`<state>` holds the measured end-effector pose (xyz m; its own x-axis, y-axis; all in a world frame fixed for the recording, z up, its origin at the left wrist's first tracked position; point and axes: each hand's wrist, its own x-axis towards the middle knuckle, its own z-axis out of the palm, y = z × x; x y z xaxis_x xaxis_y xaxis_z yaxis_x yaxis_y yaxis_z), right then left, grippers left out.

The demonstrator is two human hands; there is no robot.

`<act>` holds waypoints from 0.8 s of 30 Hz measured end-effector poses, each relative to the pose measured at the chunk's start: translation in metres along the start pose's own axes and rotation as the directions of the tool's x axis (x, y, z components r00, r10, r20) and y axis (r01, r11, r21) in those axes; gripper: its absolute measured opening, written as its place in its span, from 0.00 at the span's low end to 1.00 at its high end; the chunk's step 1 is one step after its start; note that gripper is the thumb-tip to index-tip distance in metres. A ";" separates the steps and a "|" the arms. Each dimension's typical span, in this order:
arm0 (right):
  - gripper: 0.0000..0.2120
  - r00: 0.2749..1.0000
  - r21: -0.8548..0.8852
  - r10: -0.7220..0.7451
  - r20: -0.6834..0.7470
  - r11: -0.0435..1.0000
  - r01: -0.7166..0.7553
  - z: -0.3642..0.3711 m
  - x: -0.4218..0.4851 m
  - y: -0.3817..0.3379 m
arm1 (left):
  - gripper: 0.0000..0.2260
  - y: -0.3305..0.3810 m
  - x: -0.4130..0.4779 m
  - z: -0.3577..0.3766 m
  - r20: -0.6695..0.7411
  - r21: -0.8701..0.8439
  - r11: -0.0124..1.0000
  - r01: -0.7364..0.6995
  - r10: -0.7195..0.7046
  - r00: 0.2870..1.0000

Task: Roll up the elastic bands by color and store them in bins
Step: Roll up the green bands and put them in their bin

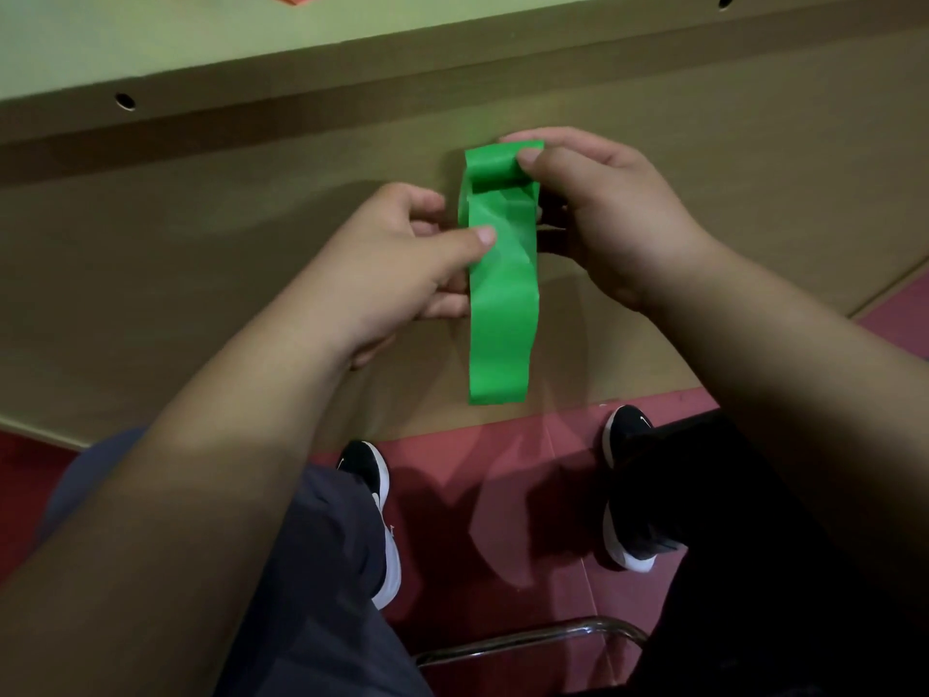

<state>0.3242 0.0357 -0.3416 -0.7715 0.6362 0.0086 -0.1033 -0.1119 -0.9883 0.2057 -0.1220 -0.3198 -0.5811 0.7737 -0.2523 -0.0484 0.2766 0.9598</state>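
Green elastic band (502, 294), top end rolled, tail hanging crinkled

The green band (502, 304) looks like thin, smooth rubbery sheet with a soft sheen and light creases. The board (201, 254) behind it is matt, wood-look panel, and the surface (151, 42) above is pale and matt. The floor (502, 495) is dull red. The chair tube (528, 638) is shiny polished metal. The trousers (311, 596) are matt grey cloth.
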 end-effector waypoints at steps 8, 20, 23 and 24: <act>0.14 0.993 0.014 -0.049 0.103 0.999 0.048 -0.002 -0.004 -0.004 | 0.24 -0.009 0.014 -0.016 -0.117 0.414 0.907 -0.076 0.136 0.984; 0.15 0.986 -0.016 -0.081 0.146 0.996 0.084 0.002 -0.006 -0.004 | 0.08 -0.003 0.013 -0.016 -0.088 0.165 0.867 -0.471 0.488 0.868; 0.16 0.985 -0.098 -0.100 0.143 0.989 0.114 0.000 -0.004 -0.002 | 0.07 -0.004 0.013 -0.015 -0.086 0.178 0.861 -0.477 0.496 0.864; 0.17 0.985 -0.119 -0.105 0.139 0.985 0.122 0.000 -0.002 -0.001 | 0.07 -0.004 0.013 -0.015 -0.085 0.186 0.857 -0.481 0.501 0.861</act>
<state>0.3263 0.0345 -0.3409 -0.8361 0.5322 0.1332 -0.1211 0.0578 -0.9910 0.1861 -0.1218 -0.3252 -0.5940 0.7562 0.2744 0.3886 -0.0290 0.9209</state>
